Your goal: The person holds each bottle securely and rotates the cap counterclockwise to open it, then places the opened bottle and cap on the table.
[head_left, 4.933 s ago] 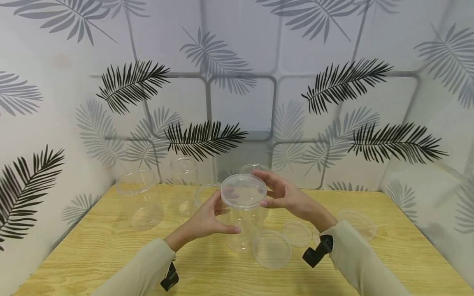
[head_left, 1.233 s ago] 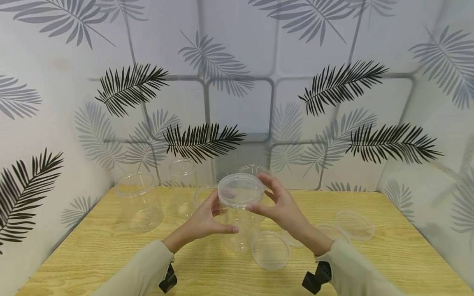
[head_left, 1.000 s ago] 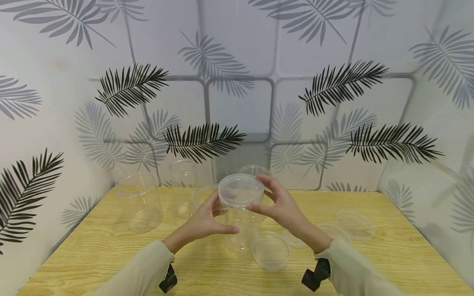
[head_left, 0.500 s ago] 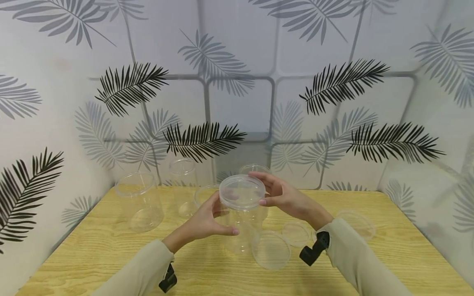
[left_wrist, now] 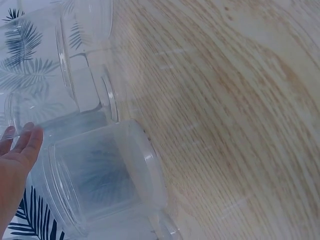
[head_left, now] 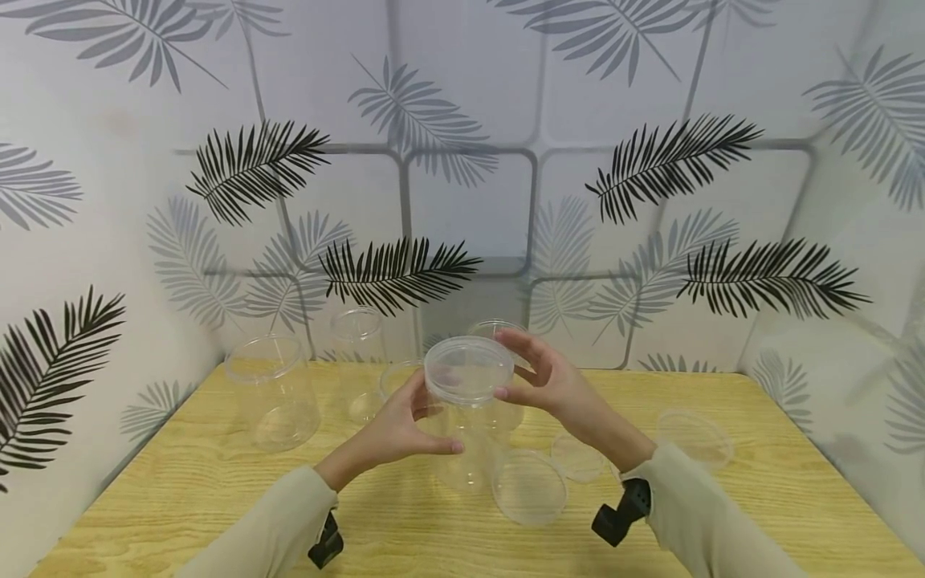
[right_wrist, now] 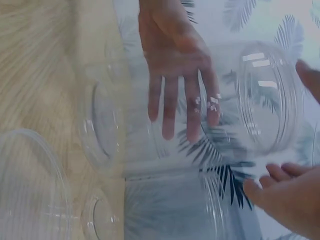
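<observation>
A clear plastic jar [head_left: 470, 461] stands near the middle of the table, a clear round lid [head_left: 468, 371] on top. My left hand [head_left: 393, 429] holds the jar's body from the left, thumb in front and fingers behind. Through the clear wall, the right wrist view shows the left hand's fingers [right_wrist: 170, 110] long and spread. My right hand [head_left: 567, 397] grips the lid's right side, index finger at the far rim and thumb at the near rim. Its other fingers are partly hidden. Beside the jar's base lies a loose clear lid [head_left: 531, 486].
A wide open jar [head_left: 270, 377] and a tall narrow jar [head_left: 357, 345] stand at the back left. Other jars [head_left: 499, 325] stand partly hidden behind the hands. A small lid [head_left: 578, 456] and a larger lid [head_left: 695, 437] lie to the right on the wooden table [head_left: 217, 490].
My right hand has swung back and forth around the lid's rim; since half a second ago its wrist has turned slightly. The jar has shifted slightly left, and my left hand keeps its hold.
</observation>
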Available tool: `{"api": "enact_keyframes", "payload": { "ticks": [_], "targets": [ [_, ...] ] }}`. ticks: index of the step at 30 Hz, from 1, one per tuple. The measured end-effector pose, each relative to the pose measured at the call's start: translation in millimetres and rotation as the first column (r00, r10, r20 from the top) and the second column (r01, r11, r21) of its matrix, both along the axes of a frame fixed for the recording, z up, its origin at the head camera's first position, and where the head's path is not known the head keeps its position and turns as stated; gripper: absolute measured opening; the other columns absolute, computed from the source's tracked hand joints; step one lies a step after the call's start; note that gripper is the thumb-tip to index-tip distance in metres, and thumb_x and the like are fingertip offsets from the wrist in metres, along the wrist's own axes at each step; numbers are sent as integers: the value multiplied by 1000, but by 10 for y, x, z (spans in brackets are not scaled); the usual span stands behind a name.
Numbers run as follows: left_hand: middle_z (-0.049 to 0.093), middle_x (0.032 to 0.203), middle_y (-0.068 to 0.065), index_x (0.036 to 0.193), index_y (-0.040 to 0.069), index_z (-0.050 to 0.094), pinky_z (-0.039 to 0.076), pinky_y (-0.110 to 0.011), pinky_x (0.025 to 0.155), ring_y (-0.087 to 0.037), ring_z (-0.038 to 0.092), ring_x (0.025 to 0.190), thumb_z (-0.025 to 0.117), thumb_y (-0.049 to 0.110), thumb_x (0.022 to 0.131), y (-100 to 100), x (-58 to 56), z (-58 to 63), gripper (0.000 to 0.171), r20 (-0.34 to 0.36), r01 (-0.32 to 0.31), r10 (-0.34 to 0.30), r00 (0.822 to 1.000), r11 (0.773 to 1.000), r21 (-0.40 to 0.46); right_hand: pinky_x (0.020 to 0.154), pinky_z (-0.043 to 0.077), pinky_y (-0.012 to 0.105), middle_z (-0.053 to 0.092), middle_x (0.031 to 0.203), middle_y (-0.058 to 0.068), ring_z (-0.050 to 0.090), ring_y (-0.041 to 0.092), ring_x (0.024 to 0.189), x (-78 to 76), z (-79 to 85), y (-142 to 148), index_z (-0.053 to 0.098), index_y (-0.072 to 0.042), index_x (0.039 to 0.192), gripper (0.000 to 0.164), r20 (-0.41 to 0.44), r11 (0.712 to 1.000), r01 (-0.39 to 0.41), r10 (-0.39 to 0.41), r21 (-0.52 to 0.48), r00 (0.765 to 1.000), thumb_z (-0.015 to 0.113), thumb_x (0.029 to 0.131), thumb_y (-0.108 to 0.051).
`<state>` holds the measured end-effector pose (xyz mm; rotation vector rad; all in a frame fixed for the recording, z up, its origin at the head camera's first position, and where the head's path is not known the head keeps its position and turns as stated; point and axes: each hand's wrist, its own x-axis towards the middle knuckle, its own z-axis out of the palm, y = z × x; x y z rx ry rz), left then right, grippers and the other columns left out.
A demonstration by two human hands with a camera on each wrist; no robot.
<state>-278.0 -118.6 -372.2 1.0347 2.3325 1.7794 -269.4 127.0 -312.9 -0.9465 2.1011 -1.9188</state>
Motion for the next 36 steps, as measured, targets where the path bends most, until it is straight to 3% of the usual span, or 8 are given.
{"api": "enact_keyframes", "payload": {
  "ticks": [3, 8, 19, 25, 28, 32, 36],
  "targets": [
    [43, 135, -3, 141, 29, 24, 37, -50, 102, -25, 47, 123, 83, 16, 65, -7, -3, -1, 97, -6, 3, -3, 1000, 1000, 4, 110, 25, 49, 29, 146, 6, 23, 28, 137, 99, -2, -64, 27, -7, 141, 80, -59, 991, 132, -131, 30, 990, 74, 77, -14],
    [42, 136, -3, 141, 29, 24, 36, -52, 102, -25, 47, 123, 83, 15, 65, -5, 7, 10, 97, 0, -1, 1, 1000, 1000, 11, 109, 26, 50, 26, 147, 9, 22, 29, 138, 204, -25, -168, 26, -10, 141, 84, -99, 965, 256, -250, 60, 963, 76, 74, -16],
    [41, 137, -2, 141, 28, 24, 36, -50, 103, -25, 46, 124, 83, 15, 65, 0, 21, 24, 98, 7, -4, 4, 1000, 1000, 0, 109, 27, 49, 33, 144, 10, 26, 30, 136, 211, -50, -215, 30, -11, 139, 81, -106, 956, 282, -274, 80, 956, 77, 73, -15],
    [41, 137, -2, 141, 29, 24, 37, -49, 102, -26, 46, 123, 83, 14, 65, 1, 8, 13, 98, 3, 4, -4, 1000, 1000, 0, 110, 25, 49, 37, 140, 9, 32, 27, 132, 105, -63, -125, 31, -12, 139, 78, -101, 989, 133, -127, 59, 987, 75, 76, -17],
    [41, 137, -2, 141, 29, 25, 36, -50, 102, -25, 46, 123, 83, 15, 64, -2, 5, 9, 98, 14, 17, -17, 1000, 1000, 2, 105, 35, 43, 37, 139, 8, 40, 23, 126, 12, -65, -58, 28, -10, 141, 77, -50, 999, -11, 12, 35, 999, 72, 78, -15],
    [42, 136, -3, 141, 26, 26, 38, -48, 102, -25, 47, 123, 83, 15, 64, -5, 10, 7, 96, 15, 31, -31, 999, 1000, -7, 88, 49, 31, 37, 137, 6, 48, 17, 117, -120, -70, 11, 23, -6, 143, 77, 32, 982, -186, 186, -22, 982, 69, 81, -9],
    [42, 136, -5, 141, 25, 25, 38, -47, 102, -26, 47, 123, 83, 15, 65, -2, 21, 5, 96, 11, 39, -39, 999, 999, -12, 87, 49, 30, 36, 137, 6, 46, 16, 117, -212, -81, 47, 19, -6, 144, 78, 58, 958, -283, 286, -50, 957, 66, 83, -9]
  ]
}}
